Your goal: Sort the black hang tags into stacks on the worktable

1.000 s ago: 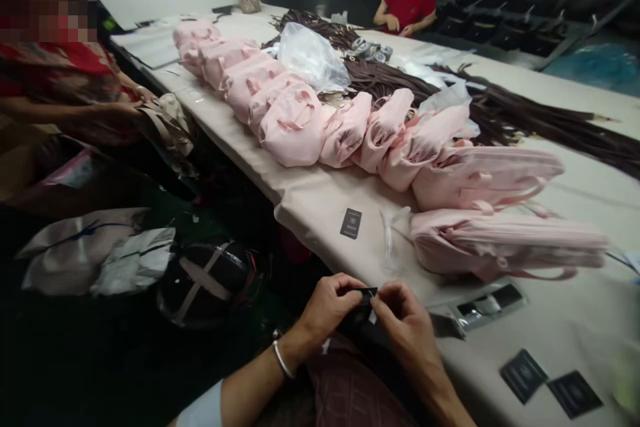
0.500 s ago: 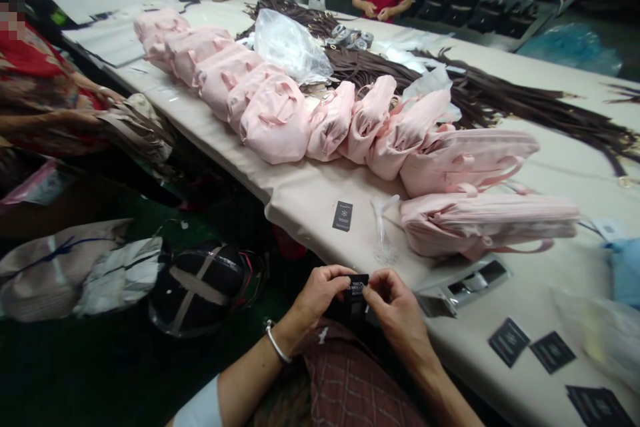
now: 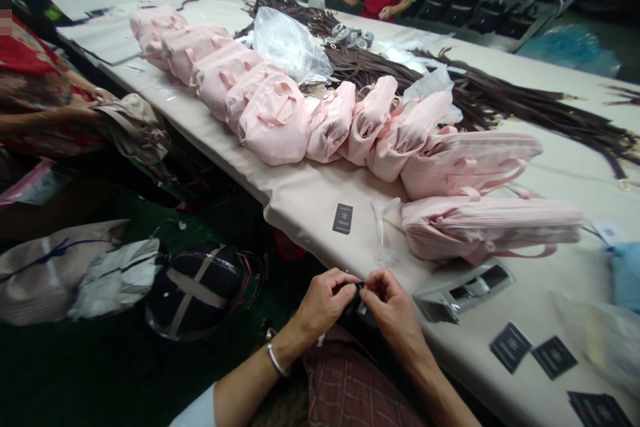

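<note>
Fingers [image 3: 350,283] of left hand [image 3: 323,303] and right hand [image 3: 395,310] — pinched together on one small black tag [image 3: 358,290], held between them, just off the tabletop [image 3: 310,197] edge.

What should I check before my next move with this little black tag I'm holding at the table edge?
1. Grip: left hand and right hand both pinch the black tag: ok.
2. Tag's face and any string: mostly hidden by fingers: cannot tell.
3. Nearest pink bag lies flat on the table, close to the hands: ok.
4. Spare tags: one ahead, more to the right: ok.
5. Clear plastic piece beside the bag, contents unclear: cannot tell.
</note>
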The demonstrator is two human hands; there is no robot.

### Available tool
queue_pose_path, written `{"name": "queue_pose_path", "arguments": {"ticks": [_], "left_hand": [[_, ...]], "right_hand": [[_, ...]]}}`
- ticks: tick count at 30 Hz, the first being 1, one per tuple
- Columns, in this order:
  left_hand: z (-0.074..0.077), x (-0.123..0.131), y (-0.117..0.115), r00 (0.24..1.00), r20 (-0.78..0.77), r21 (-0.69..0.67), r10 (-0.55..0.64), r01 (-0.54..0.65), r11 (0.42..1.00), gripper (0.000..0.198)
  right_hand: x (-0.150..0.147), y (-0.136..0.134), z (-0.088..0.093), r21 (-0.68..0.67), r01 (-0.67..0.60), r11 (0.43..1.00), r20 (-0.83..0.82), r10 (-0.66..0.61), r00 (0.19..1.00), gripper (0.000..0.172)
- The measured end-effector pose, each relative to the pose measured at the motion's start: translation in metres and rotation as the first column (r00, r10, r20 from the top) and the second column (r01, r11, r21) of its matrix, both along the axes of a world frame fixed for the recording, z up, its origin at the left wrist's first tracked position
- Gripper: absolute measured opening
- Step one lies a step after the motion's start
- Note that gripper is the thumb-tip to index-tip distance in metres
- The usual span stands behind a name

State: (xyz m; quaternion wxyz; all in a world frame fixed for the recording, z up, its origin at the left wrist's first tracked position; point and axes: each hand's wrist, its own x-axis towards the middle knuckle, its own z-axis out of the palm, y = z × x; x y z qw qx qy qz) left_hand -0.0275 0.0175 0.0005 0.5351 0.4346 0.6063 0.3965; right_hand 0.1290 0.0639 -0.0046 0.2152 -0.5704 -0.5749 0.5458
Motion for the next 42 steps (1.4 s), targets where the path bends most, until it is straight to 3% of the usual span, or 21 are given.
{"name": "queue_pose_path", "arguments": {"ticks": [3, 6, 10, 14, 16, 20, 23, 25, 27, 30, 32, 33, 37, 42], "left_hand": [[-0.003, -0.001, 0.001, 0.991, 0.13, -0.037, -0.04, 0.046, 0.998, 0.034], [-0.01, -0.003, 0.004, 0.979, 0.203, -0.116, -0.018, 0.043, 0.992, 0.019], [-0.013, -0.006, 0.008, 0.993, 0.11, -0.084, -0.033, 0.042, 0.996, 0.007], [-0.009, -0.005, 0.013, 1.0, 0.0, 0.014, -0.028, 0.028, 1.0, 0.015], [-0.01, -0.003, 0.016, 0.999, -0.003, 0.016, -0.043, 0.043, 0.999, 0.017], [-0.022, -0.004, 0.029, 0.987, -0.15, 0.044, -0.061, 0.068, 0.997, 0.02], [-0.032, -0.013, 0.048, 0.981, -0.188, 0.088, 0.036, -0.019, 0.996, 0.019], [-0.036, -0.021, 0.059, 0.991, -0.045, 0.09, 0.125, -0.12, 0.989, 0.021], [-0.038, -0.028, 0.064, 0.983, 0.142, 0.097, 0.117, -0.132, 0.987, 0.03], [-0.039, -0.03, 0.06, 0.956, 0.258, 0.144, -0.137, 0.102, 0.984, 0.055], [-0.042, -0.026, 0.055, 0.942, 0.211, 0.147, -0.259, 0.232, 0.962, 0.057], [-0.045, -0.024, 0.054, 0.95, 0.168, 0.133, -0.263, 0.242, 0.961, 0.051], [-0.066, -0.021, 0.066, 0.999, 0.024, 0.044, -0.033, 0.032, 0.999, 0.03], [-0.097, -0.034, 0.089, 0.991, 0.079, -0.005, 0.109, -0.109, 0.994, 0.024]], "right_hand": [[0.0, 0.001, -0.001, -0.016, -0.02, 1.0, -0.009, 0.02, 1.0, 0.02], [0.002, 0.002, -0.001, -0.064, -0.06, 0.996, -0.064, 0.056, 0.996, 0.022], [0.005, 0.003, -0.004, -0.146, -0.112, 0.983, -0.154, 0.089, 0.984, 0.025], [0.007, 0.01, 0.0, -0.123, -0.039, 0.992, -0.137, 0.022, 0.99, 0.038], [0.005, 0.016, 0.005, -0.101, -0.076, 0.992, -0.115, 0.064, 0.991, 0.044], [-0.002, 0.024, 0.007, -0.223, -0.14, 0.965, -0.048, 0.133, 0.99, 0.037], [-0.003, 0.025, -0.003, -0.359, -0.087, 0.929, -0.016, 0.087, 0.996, 0.039], [-0.002, 0.025, -0.011, -0.424, -0.066, 0.903, -0.083, 0.034, 0.996, 0.045], [-0.001, 0.029, -0.016, -0.458, -0.002, 0.889, -0.16, -0.08, 0.984, 0.049], [-0.004, 0.042, -0.018, -0.489, 0.14, 0.861, -0.244, -0.289, 0.926, 0.049], [-0.009, 0.055, -0.019, -0.505, 0.192, 0.842, -0.29, -0.375, 0.881, 0.049], [-0.012, 0.062, -0.019, -0.507, 0.203, 0.837, -0.3, -0.393, 0.869, 0.048], [-0.025, 0.093, -0.024, -0.492, 0.196, 0.849, -0.227, -0.342, 0.912, 0.033], [-0.039, 0.127, -0.032, -0.475, 0.163, 0.865, -0.124, -0.249, 0.96, 0.014]]}}
